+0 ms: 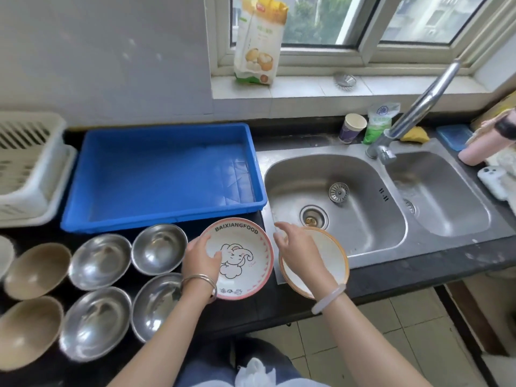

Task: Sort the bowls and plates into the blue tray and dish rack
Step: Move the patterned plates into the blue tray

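Observation:
A pink-rimmed plate with an elephant drawing (243,255) lies on the dark counter. My left hand (202,258) grips its left rim, thumb inside. Beside it, an orange-rimmed white plate (332,261) rests at the sink's front edge, and my right hand (296,244) lies over its left side, fingers curled on it. The empty blue tray (164,174) sits behind the plates. A cream dish rack (28,163) stands at the far left. Several steel bowls (159,248) and two beige bowls (36,270) line the counter on the left.
A double steel sink (357,174) with a tall faucet (413,113) fills the right side. A paper cup (351,127), a green bag, a yellow sponge and a pink bottle (483,143) stand behind it. A flour bag (258,40) rests on the windowsill.

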A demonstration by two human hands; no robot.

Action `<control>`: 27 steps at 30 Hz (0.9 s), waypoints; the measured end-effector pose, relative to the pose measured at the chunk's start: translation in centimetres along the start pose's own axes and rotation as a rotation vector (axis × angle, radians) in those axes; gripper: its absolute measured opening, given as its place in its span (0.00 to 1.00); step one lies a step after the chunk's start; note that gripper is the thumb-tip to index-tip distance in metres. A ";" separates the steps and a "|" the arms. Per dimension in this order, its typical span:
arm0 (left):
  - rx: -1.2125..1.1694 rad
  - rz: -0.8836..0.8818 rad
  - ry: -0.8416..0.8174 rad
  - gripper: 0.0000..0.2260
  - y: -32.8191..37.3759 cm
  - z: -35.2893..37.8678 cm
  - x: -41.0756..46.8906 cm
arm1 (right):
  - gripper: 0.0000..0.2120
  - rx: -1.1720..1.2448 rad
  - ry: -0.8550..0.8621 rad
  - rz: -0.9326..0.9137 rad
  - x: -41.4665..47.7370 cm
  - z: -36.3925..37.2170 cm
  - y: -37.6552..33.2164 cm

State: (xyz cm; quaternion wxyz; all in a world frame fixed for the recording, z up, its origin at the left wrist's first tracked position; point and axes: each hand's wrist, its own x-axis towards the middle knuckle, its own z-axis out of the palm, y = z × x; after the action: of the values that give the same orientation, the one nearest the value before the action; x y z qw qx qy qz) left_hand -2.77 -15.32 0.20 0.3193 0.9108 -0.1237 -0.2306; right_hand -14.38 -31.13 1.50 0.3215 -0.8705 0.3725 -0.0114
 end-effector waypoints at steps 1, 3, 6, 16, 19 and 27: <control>0.004 -0.014 -0.011 0.19 -0.5 -0.3 -0.1 | 0.20 -0.057 -0.065 -0.010 0.9 0.8 -0.7; 0.007 -0.047 -0.050 0.18 -1.1 -0.6 -0.3 | 0.22 -0.183 -0.169 -0.021 2.5 2.2 -1.8; -0.052 -0.140 -0.051 0.23 -1.6 -0.6 -0.2 | 0.21 -0.264 -0.262 -0.024 4.4 3.6 -2.4; -0.149 -0.252 -0.012 0.13 -2.5 -0.2 0.5 | 0.15 -0.225 -0.339 -0.094 6.9 3.3 -2.2; -0.230 -0.264 0.061 0.14 -2.6 -1.0 0.8 | 0.15 -0.132 -0.323 -0.095 7.0 2.1 -2.5; -0.575 -0.263 0.251 0.03 -1.4 -6.4 3.2 | 0.15 0.201 -0.343 -0.044 8.7 -1.6 -6.7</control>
State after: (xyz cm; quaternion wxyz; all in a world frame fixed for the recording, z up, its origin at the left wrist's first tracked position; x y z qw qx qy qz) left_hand 3.30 -12.07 2.64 0.5431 0.8131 0.1053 -0.1812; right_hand -4.25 -34.27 4.63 0.4651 -0.8311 0.2904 0.0929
